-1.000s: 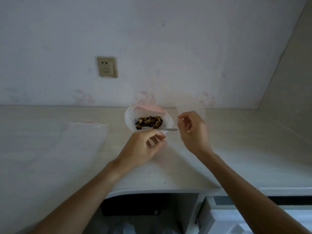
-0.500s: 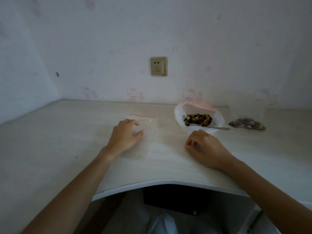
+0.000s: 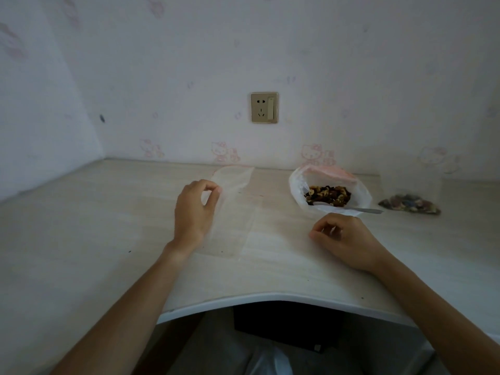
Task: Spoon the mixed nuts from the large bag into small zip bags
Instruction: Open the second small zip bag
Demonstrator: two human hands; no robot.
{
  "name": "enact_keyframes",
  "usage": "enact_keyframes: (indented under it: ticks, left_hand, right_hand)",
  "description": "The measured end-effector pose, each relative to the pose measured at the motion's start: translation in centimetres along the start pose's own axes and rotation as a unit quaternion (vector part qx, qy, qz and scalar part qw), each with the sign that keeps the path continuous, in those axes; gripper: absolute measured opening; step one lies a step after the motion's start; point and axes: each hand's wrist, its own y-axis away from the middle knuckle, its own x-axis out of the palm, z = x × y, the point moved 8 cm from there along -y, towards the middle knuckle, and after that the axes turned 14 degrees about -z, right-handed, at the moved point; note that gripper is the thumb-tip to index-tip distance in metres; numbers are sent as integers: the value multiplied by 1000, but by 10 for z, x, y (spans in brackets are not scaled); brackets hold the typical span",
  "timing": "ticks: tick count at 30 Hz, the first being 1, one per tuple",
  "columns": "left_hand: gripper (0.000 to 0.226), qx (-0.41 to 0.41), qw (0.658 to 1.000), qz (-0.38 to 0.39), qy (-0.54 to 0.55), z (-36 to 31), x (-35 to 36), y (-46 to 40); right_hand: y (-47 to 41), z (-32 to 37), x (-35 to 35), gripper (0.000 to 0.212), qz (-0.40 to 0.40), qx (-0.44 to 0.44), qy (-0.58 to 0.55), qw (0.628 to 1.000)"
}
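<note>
Change since half a second ago: the left hand [image 3: 193,212] has lifted the far end of an empty small zip bag [image 3: 230,209] off the bench [image 3: 108,234]; earlier the hand lay flat on it. The right hand [image 3: 342,238] has barely shifted.
Left fingers: thumb and forefinger pinched closed on the left edge of the small zip bag near its mouth.
Right fingers: loosely curled, holding nothing, resting on the bench.
Small zip bag: clear, thin, limp film, rectangular, with a faint red strip at its far end. Its long axis runs near to far; the mouth points to the far wall, the near end lies flat.
Large bag: the large bag [image 3: 297,190] is white crinkled plastic, rolled down into a bowl shape, just beyond the right hand.
Mixed nuts: the mixed nuts [image 3: 328,195] form a brown and dark heap inside it.
Spoon: a metal spoon [image 3: 349,208] rests in the large bag, handle pointing right over the rim.
Filled bag: a filled bag [image 3: 410,203], clear, lies far right.
Key relation: the spoon lies just beyond the right hand, the nearer one; the empty bag's mouth is well left of the nuts, so it likely must come closer.
</note>
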Motion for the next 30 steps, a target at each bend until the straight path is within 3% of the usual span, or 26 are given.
enact_keyframes:
  ticks: [4, 9, 13, 17, 20, 23, 26, 30]
  left_hand:
    - [7, 101, 992, -50, 51, -57, -13, 4]
    - [5, 246, 967, -38, 48, -133, 5, 37]
    - [7, 313, 948, -38, 46, -172, 24, 60]
    - [9, 330, 941, -20, 68, -195, 41, 76]
    - [16, 258, 959, 21, 111, -199, 48, 76]
    - [34, 32, 972, 35, 230, -184, 46, 53]
    - [50, -157, 938, 80, 297, -172, 52, 26]
    - [64, -181, 930, 178, 267, -182, 55, 7]
  right_hand:
    - [0, 1, -2, 17, -10, 19, -48, 999]
    - [4, 14, -15, 51, -49, 47, -152, 986]
    - [6, 18, -35, 49, -81, 122, -304, 941]
    - [7, 23, -52, 30, -109, 166, -353, 914]
    - [6, 25, -70, 24, -142, 161, -351, 911]
    - [2, 32, -92, 23, -165, 118, -332, 921]
    - [-5, 46, -107, 18, -159, 69, -310, 935]
    - [-7, 62, -115, 15, -131, 5, -260, 957]
